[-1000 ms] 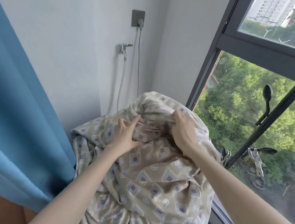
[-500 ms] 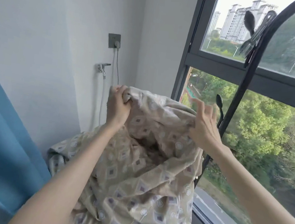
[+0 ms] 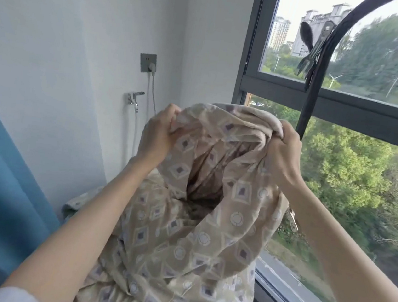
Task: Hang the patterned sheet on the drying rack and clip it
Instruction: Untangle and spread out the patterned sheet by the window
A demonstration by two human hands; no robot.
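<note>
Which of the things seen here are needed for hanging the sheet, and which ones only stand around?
For the job:
patterned sheet, gripped by the left hand and the right hand
drying rack bar
clip on that bar

Only standing around:
blue curtain
wall socket with plug
tap
window frame

Your beige diamond-patterned sheet hangs bunched between your left hand and right hand, black rack bar just beyond the right, seemingly a clip above.
</note>
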